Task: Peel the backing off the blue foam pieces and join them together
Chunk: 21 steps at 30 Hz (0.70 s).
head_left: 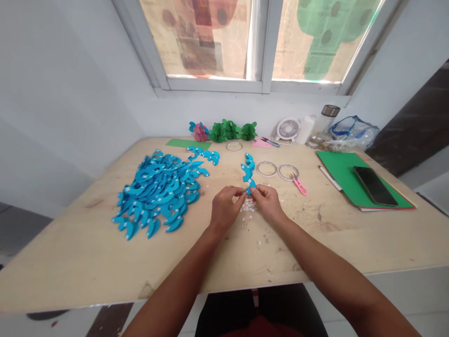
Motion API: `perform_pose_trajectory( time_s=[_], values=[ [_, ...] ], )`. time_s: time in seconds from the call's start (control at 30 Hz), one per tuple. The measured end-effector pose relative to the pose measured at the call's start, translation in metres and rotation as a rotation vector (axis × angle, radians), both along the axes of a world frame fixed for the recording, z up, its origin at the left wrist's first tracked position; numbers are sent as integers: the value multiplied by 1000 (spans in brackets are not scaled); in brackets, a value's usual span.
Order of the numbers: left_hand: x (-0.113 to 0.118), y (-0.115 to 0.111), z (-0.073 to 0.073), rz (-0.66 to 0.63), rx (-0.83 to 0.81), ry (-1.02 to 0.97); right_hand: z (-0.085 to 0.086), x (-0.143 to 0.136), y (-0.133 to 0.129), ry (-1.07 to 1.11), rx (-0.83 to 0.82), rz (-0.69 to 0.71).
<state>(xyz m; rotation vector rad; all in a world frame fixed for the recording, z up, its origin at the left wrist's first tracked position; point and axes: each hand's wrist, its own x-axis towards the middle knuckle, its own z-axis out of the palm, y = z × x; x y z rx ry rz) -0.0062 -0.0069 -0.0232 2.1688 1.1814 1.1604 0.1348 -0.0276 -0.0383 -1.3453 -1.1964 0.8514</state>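
A wavy blue paper strip [248,172] with small white squares on it lies on the table, its near end between my hands. My right hand [267,200] pinches that near end between thumb and fingers. My left hand [226,204] is closed in a pinch at the strip's left edge; whatever its fingertips hold is too small to make out. Just below the fingertips, small white bits [248,207] are scattered on the wood. To the left spreads a large heap of similar blue paper pieces [157,187], many with white squares.
Tape rolls [267,169] and pink-handled snips [299,184] lie right of the strip. A phone [375,186] rests on green sheets [336,173], beside a white pen [329,178]. Along the wall stand green paper shapes [229,130], a small fan [288,128] and a bottle [326,119].
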Motion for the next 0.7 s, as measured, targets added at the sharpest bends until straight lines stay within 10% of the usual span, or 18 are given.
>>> perform_pose_trajectory(
  time_s=[0.7],
  values=[
    [-5, 4, 3, -79, 375, 215, 0, 2, 0, 109, -77, 47]
  ],
)
